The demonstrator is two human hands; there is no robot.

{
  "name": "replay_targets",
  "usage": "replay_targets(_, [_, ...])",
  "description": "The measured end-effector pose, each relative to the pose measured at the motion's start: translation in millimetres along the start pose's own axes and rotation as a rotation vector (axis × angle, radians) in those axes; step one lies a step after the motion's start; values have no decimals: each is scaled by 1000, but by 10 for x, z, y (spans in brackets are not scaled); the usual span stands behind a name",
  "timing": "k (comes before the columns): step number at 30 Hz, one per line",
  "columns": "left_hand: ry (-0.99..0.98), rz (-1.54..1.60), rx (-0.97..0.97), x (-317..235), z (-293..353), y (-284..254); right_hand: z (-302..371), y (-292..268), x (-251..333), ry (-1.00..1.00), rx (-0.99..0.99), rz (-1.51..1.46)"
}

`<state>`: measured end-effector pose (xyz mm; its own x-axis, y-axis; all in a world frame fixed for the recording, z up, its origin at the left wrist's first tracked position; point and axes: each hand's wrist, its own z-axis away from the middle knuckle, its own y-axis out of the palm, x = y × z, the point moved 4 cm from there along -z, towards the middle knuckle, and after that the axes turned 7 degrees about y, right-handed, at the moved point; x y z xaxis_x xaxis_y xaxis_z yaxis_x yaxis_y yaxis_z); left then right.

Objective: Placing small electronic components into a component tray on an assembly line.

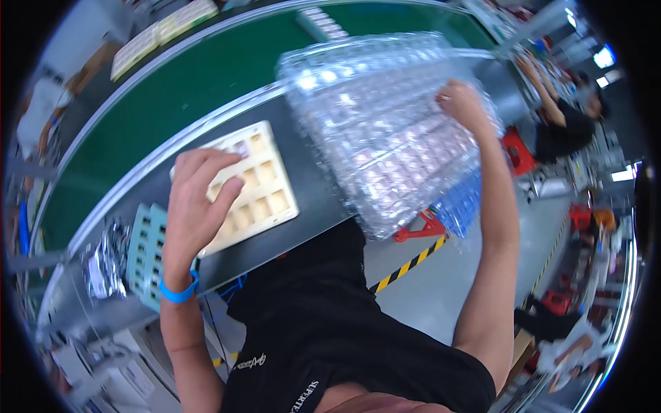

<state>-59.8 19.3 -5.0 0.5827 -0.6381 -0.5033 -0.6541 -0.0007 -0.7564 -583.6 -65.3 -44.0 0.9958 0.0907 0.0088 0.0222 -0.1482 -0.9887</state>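
Observation:
My left hand [196,199], with a blue wristband, hovers over a cream tray [286,199] with rows of square pockets. Its thumb and fingers are apart. Beside its fingertips a small pinkish piece [241,149] sits in one pocket; the other pockets I can see around it look bare. To the right, my right hand [461,103] reaches over the far right part of clear plastic blister trays [385,138], which hold many small pinkish pieces. The fingers of that hand are curled together and slightly blurred. Whatever they pinch is hidden.
A green conveyor belt [158,103] runs behind the dark work surface [310,179]. A teal slotted rack [144,255] and crumpled silvery packaging [107,265] lie at the left. The blister trays overhang the front edge, above a red stool [423,227]. Co-workers sit at the right.

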Motion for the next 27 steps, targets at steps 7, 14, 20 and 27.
replay_targets(7, [-103, 43, -173, 279, 439, 52, 103, -783, 840, -136, -169, -27])
replay_targets(14, [-157, -39, -338, 393, 902, 76, 46, -635, 3003, -645, -133, -119])
replay_targets(20, [-212, -101, -463, 464, 1319, 39, 236, -337, 4065, -954, -76, -177])
replay_targets(27, [-271, -102, -500, 566, 1482, -1, 157, -98, 4865, -1125, -81, -54])
